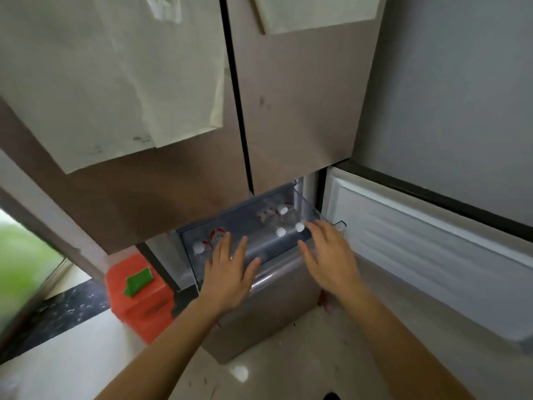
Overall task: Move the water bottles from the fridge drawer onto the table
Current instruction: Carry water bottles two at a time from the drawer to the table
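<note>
A clear plastic fridge drawer is pulled out below the upper fridge doors. Several water bottles with white caps and red-and-white labels lie in it: one at the left, others at the right. My left hand hovers over the drawer's front left with its fingers spread and nothing in it. Over the front right corner, beside a white cap, my right hand is spread and empty too. The view is blurred.
The lower right fridge door stands open at the right, its white inner side facing me. An orange box with a green piece on top sits on the floor at the left. Papers hang on the upper doors.
</note>
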A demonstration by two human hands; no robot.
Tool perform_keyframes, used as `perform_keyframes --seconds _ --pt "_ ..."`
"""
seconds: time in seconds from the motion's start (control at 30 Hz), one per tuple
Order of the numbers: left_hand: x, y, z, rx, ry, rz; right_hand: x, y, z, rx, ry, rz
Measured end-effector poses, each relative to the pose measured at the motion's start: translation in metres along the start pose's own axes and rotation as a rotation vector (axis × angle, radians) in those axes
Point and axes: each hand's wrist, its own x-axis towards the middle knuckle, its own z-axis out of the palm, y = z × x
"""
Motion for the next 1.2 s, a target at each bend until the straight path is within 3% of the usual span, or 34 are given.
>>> perform_keyframes --seconds 0.17,0.43,0.53,0.73,0.93,1.07,1.2 --pt "0.044 -0.01 0.017 -0.021 -0.094 -0.253 0.08 0.026 0.036 0.008 -0.258 -0.11" --pt "0.085 -0.036 0.058 -0.105 -0.283 -0.42 0.144 0.044 0.105 0.005 -0.618 -0.114" --pt "0.101 -0.049 0.07 -0.121 -0.331 -0.455 0.161 0.047 0.127 0.025 -0.634 -0.04" --pt "0.121 -0.07 0.086 -0.175 -0.416 -0.519 0.193 0.046 0.154 -0.015 -0.511 0.042" --pt "0.123 -0.069 0.083 0.134 -0.144 -0.61 0.226 0.046 0.18 -0.07 -0.444 0.0" --pt "0.124 -0.066 0.084 -0.095 -0.036 -0.791 0.235 0.042 0.189 -0.095 -0.349 0.065" --pt "0.132 -0.069 0.084 -0.233 0.148 -0.752 0.232 0.044 0.186 -0.107 -0.38 0.068"
